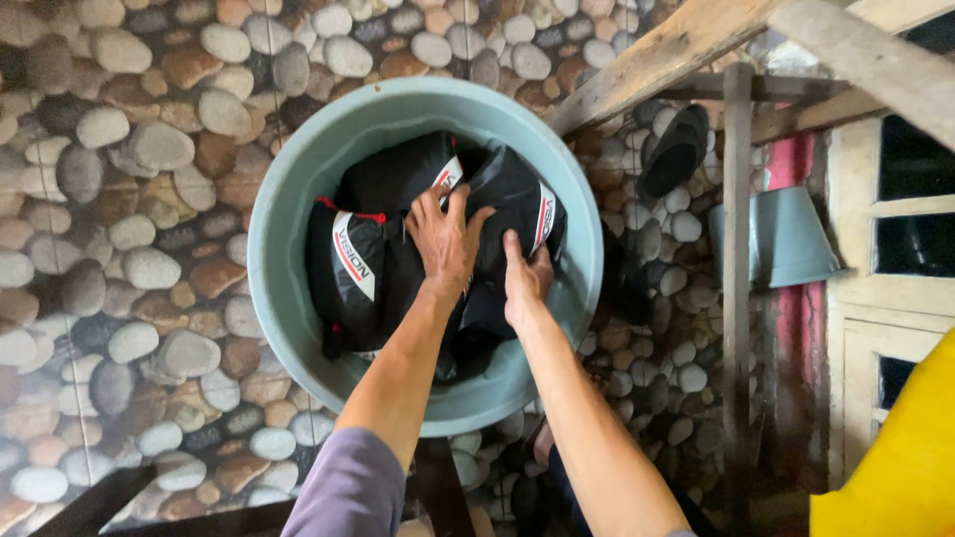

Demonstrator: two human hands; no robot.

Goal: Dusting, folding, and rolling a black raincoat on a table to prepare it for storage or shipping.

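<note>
A round pale-green plastic basin (284, 249) stands on a pebble-patterned floor. Inside lies a bunched black garment (383, 179) with white and red stripes. My left hand (445, 237) presses flat on top of the garment near the basin's middle, fingers spread. My right hand (524, 278) sits just to its right, fingers dug into a fold of the black cloth and gripping it. Both forearms reach in from the bottom of the view.
A wooden frame of beams (736, 259) stands to the right of the basin. A dark sandal (676, 149) and a smaller pale-green tub (781, 239) lie beyond it. A yellow object (895, 457) fills the bottom right corner, next to a cream window frame (856, 328).
</note>
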